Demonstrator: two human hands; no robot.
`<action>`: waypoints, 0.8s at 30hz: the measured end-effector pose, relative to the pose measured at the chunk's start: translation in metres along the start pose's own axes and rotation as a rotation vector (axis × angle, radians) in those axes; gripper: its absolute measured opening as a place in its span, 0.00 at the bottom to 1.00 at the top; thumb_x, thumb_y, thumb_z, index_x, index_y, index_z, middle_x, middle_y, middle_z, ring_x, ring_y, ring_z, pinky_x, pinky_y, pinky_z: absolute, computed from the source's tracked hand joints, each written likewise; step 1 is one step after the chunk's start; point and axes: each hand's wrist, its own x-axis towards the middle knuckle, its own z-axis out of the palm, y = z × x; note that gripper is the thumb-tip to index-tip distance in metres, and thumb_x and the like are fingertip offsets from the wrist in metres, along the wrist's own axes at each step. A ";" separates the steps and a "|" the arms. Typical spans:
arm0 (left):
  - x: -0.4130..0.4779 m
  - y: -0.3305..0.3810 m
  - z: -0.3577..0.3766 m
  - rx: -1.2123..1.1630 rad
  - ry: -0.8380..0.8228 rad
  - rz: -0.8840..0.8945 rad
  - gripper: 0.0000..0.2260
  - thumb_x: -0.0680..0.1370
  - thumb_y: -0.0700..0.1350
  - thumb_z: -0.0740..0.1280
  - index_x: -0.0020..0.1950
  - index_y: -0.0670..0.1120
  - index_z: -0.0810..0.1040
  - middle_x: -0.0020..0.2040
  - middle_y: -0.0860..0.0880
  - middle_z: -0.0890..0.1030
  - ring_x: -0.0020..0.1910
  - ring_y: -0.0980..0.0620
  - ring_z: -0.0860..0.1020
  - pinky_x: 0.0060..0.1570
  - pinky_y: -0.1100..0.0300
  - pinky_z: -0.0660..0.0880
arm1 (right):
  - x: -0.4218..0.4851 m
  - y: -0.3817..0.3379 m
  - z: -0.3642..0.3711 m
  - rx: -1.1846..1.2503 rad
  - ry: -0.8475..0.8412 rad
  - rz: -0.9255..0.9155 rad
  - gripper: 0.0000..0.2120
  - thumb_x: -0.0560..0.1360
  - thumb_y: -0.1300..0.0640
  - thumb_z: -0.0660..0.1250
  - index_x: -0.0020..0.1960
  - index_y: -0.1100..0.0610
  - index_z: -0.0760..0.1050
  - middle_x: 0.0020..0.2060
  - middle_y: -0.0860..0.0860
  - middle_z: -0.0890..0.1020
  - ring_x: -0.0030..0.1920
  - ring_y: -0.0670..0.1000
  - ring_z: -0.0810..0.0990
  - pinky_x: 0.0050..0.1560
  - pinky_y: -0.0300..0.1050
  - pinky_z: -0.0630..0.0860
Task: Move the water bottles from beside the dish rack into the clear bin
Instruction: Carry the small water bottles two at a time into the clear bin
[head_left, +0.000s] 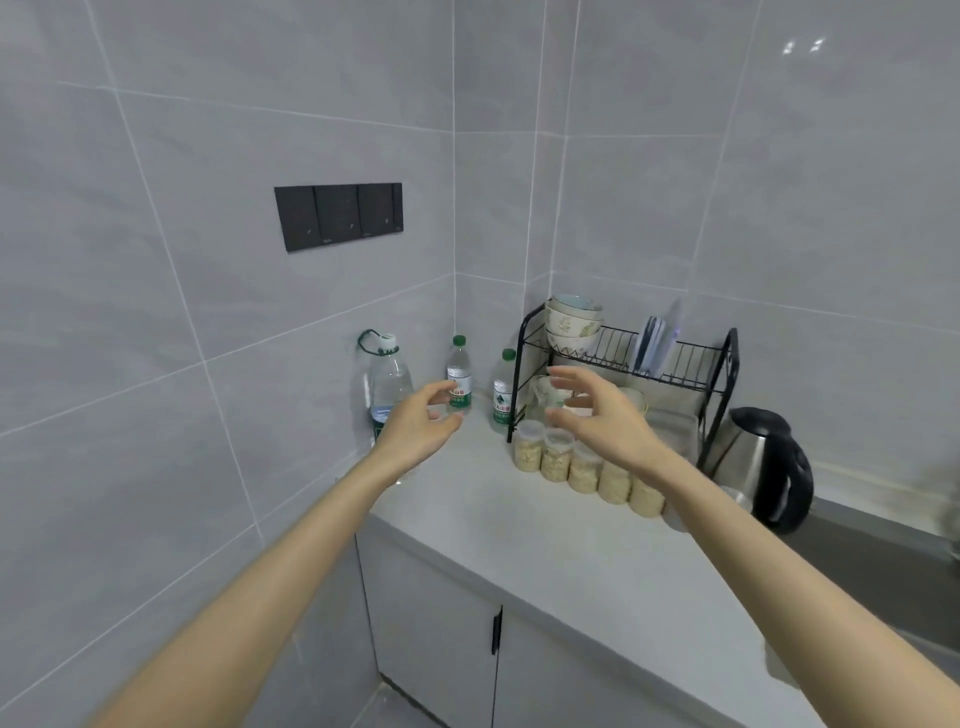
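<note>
Near the middle of the frame we see the left hand (421, 423) stretched toward the counter (519, 545) corner. Its fingers (439, 388) are curved and held apart from the thumb, and they grasp nothing. The first small bottle (459, 371), green-capped and upright, stands just behind those fingertips. The index tip overlaps its label, and we cannot tell whether it touches.

The second small bottle (502, 389) stands upright to the right of the first, just beside the left post of the dish rack (524, 332), in the gap between the two hands. The right hand (602, 415) hovers right of it, its fingers spread wide and gripping nothing.

The left hand covers the base of the first small bottle and the lower right side of the large bottle (387, 379) by the wall. The right hand hides much of the rack's lower tier, where we make out only pale, blurred shapes. The right wrist crosses the far end of the row of jars (556, 462), and the forearm cuts off the foot of the kettle (763, 462). At the right edge a dark surface runs out of frame, too blurred for us to read.
</note>
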 end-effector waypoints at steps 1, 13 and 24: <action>0.016 -0.002 0.003 -0.009 0.012 -0.015 0.20 0.77 0.42 0.68 0.68 0.48 0.72 0.64 0.48 0.76 0.62 0.47 0.75 0.56 0.61 0.69 | 0.018 0.007 -0.001 -0.009 -0.007 -0.005 0.24 0.76 0.57 0.69 0.70 0.51 0.69 0.64 0.49 0.77 0.59 0.49 0.77 0.61 0.46 0.74; 0.195 -0.051 0.037 -0.007 0.130 -0.071 0.20 0.77 0.40 0.66 0.69 0.45 0.70 0.67 0.46 0.74 0.66 0.48 0.72 0.60 0.63 0.67 | 0.205 0.089 0.024 -0.017 -0.094 0.016 0.23 0.75 0.59 0.68 0.69 0.52 0.70 0.63 0.48 0.78 0.60 0.50 0.78 0.60 0.43 0.73; 0.337 -0.132 0.075 0.007 0.264 -0.064 0.23 0.79 0.40 0.64 0.73 0.45 0.66 0.70 0.45 0.70 0.69 0.47 0.68 0.67 0.53 0.66 | 0.302 0.138 0.086 -0.026 0.011 0.061 0.20 0.76 0.63 0.66 0.68 0.57 0.72 0.61 0.51 0.79 0.59 0.48 0.77 0.63 0.42 0.72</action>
